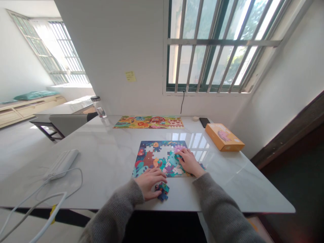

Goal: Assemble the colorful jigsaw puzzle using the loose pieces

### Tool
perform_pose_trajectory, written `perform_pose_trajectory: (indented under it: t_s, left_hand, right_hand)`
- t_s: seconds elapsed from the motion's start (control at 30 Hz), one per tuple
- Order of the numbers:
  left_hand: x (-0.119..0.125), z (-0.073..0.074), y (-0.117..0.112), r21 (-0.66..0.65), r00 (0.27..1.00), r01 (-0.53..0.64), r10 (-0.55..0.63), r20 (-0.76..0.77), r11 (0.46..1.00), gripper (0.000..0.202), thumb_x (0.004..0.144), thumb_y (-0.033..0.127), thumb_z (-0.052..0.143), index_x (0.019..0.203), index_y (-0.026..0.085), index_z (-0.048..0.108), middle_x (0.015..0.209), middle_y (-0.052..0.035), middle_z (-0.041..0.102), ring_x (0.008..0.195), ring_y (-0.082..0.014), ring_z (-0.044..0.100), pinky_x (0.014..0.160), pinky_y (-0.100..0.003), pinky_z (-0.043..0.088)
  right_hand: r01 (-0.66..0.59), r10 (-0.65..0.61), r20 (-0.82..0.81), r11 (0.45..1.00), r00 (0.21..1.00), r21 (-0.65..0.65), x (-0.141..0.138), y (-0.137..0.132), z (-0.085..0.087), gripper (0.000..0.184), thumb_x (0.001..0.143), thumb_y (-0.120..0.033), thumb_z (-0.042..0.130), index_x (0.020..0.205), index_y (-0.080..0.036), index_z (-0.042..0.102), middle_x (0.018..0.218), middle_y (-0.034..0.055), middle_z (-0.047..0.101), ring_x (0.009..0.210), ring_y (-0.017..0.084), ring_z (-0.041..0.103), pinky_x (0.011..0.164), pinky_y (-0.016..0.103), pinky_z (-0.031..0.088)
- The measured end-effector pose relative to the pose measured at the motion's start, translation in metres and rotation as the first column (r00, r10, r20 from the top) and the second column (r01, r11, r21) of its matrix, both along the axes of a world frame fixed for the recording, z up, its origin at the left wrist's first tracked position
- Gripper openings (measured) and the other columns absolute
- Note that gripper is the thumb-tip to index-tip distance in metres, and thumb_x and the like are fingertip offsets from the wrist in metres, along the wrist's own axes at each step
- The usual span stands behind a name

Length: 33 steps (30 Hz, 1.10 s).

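A colourful animal jigsaw puzzle lies on the table, with white gaps in its upper middle. My right hand rests over its right side, thumb and fingertips bent together around a small teal-green puzzle piece at the surface. At the near edge, my left hand lies with fingers stretched onto the puzzle's lower border and the thumb apart. Between its thumb and fingers sits a small pile of loose puzzle pieces, partly hidden by the hand. More pieces show beside my right wrist.
A long finished picture puzzle lies near the wall. An orange box, a black phone and a small white round item stand at the right. Leftward are a clear bottle and a white power strip with cables.
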<state>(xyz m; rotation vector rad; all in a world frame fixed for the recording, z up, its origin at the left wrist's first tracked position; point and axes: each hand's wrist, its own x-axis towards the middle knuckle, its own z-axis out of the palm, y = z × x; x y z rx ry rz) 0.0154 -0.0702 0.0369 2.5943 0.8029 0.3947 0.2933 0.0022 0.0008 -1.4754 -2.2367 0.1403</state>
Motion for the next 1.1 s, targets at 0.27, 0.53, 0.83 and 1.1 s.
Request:
perform_pose_trajectory:
  t_s: [0.27, 0.53, 0.83, 1.1]
  left_hand:
    - [-0.008, -0.014, -0.004, -0.032, 0.997, 0.005, -0.007, -0.072, 0.999, 0.042, 0.07, 0.017, 0.068, 0.11, 0.027, 0.064, 0.115, -0.0032, 0.067, 0.105, -0.0252, 0.06, 0.091, -0.038, 0.042]
    - [-0.01, -0.012, -0.004, -0.057, 0.999, 0.018, -0.02, -0.025, 0.998, 0.038, 0.072, 0.017, 0.068, 0.109, 0.026, 0.063, 0.115, -0.0036, 0.069, 0.104, -0.0256, 0.061, 0.089, -0.039, 0.042]
    - [-0.005, -0.005, 0.03, 0.032, 0.971, -0.014, 0.006, 0.24, 0.999, 0.026, 0.078, 0.016, 0.065, 0.103, 0.023, 0.062, 0.112, -0.0058, 0.062, 0.108, -0.0219, 0.06, 0.097, -0.035, 0.049]
    - [0.013, -0.019, 0.083, 0.197, 0.901, -0.333, 0.25, 0.354, 0.922, 0.035, 0.071, 0.009, 0.063, 0.102, 0.021, 0.052, 0.11, -0.0071, 0.059, 0.101, -0.0234, 0.06, 0.091, -0.039, 0.053]
  right_hand:
    - [0.0, 0.0, 0.011, 1.0, 1.0, -0.002, 0.002, 0.002, -0.002, 0.029, 0.095, -0.018, 0.053, 0.12, -0.025, 0.066, 0.113, 0.0079, 0.06, 0.11, 0.024, 0.051, 0.096, 0.038, 0.042]
    - [0.002, -0.002, 0.016, 1.0, 1.0, -0.005, 0.002, 0.002, -0.001, 0.03, 0.094, -0.017, 0.054, 0.121, -0.024, 0.066, 0.113, 0.008, 0.059, 0.111, 0.024, 0.051, 0.097, 0.037, 0.041]
    - [-0.008, 0.008, 0.0, 1.0, 1.0, 0.002, 0.003, 0.002, -0.002, 0.03, 0.094, -0.016, 0.053, 0.119, -0.025, 0.065, 0.113, 0.0081, 0.059, 0.111, 0.025, 0.05, 0.098, 0.038, 0.041]
    - [-0.003, 0.003, 0.012, 1.0, 1.0, -0.01, 0.002, 0.001, 0.001, 0.029, 0.093, -0.016, 0.054, 0.119, -0.024, 0.065, 0.113, 0.0079, 0.059, 0.11, 0.024, 0.05, 0.097, 0.038, 0.041]
